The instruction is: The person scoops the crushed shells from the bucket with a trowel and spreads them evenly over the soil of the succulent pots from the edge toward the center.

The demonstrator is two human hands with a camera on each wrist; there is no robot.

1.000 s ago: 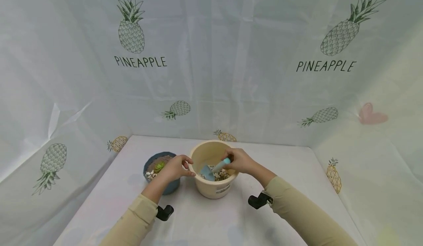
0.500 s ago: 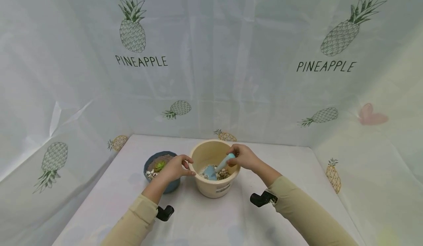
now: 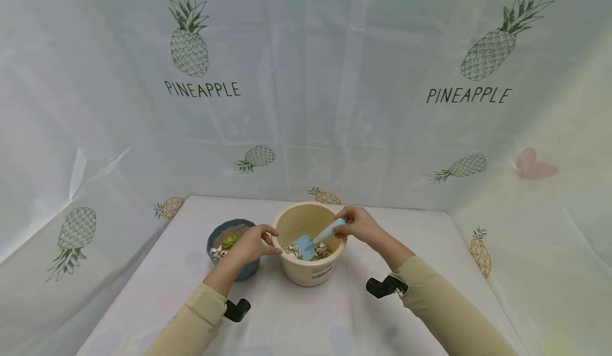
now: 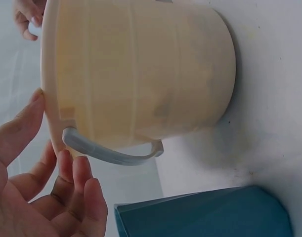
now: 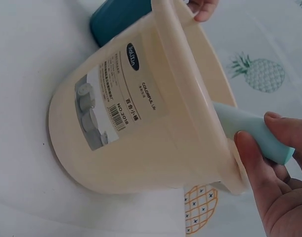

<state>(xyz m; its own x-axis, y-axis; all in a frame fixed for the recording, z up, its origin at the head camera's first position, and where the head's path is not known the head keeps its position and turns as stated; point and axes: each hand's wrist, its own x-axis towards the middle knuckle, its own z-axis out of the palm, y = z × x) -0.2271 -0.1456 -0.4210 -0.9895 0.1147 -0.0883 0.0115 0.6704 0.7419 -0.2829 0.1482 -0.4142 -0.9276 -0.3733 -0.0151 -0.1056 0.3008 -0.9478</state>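
In the head view a cream plastic bucket (image 3: 306, 277) stands on the white-covered table, with pebbles (image 3: 323, 252) lying inside. My left hand (image 3: 252, 245) holds the bucket's left rim between thumb and fingers, beside its grey handle (image 4: 108, 152). The right hand (image 3: 362, 225) pinches the handle end of a light-blue small shovel (image 3: 306, 247) over the bucket's right side. The shovel slants down leftward, its blade in the pebbles. From the right wrist view, thumb and fingers close on the shovel's handle (image 5: 257, 132), while the bucket wall hides the blade.
A blue pot (image 3: 246, 272) with a green succulent (image 3: 230, 240), soil and white stones stands left of the bucket, partly behind the left hand. A printed label (image 5: 118, 96) is on the bucket's side. Pineapple-print white sheets (image 3: 315, 106) enclose the table.
The right hand has moved right and slightly up, drawing the shovel's handle end with it, so the shovel leans lower. The left hand stays at the bucket's rim.
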